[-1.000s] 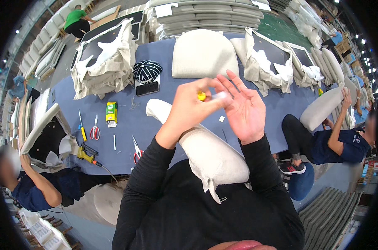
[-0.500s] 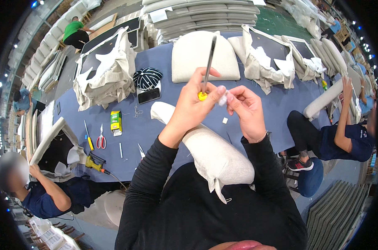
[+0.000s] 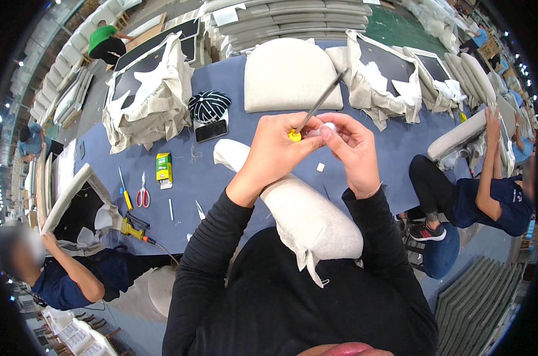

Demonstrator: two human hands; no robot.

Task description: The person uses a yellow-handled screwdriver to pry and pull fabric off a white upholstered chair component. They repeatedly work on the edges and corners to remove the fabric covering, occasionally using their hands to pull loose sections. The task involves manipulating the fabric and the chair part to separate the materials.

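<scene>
My left hand (image 3: 278, 146) is closed around a slim tool (image 3: 323, 96) with a long dark metal shaft and a yellow part by the thumb. The shaft slants up to the right; I cannot make out its exact kind. My right hand (image 3: 353, 153) pinches a small white wad (image 3: 330, 127), which looks like fluff, right beside the left fingertips. Below both hands, a padded beige fabric piece (image 3: 316, 222) lies across the table edge and against me, its loose cloth end hanging down. A beige cushion (image 3: 290, 77) rests flat on the blue table beyond my hands.
On the table's left are a screwdriver (image 3: 126, 193), scissors (image 3: 142, 193), a yellow-green box (image 3: 164, 170), a phone (image 3: 212, 130), a striped cap (image 3: 209, 107) and a staple gun (image 3: 136, 230). Covered panels (image 3: 144, 89) stand behind. Co-workers sit at left (image 3: 73, 273) and right (image 3: 489, 199).
The tool's shaft has tipped from nearly upright to a slant toward the right. My two hands have come closer together around the white wad. The right co-worker's cushion has shifted.
</scene>
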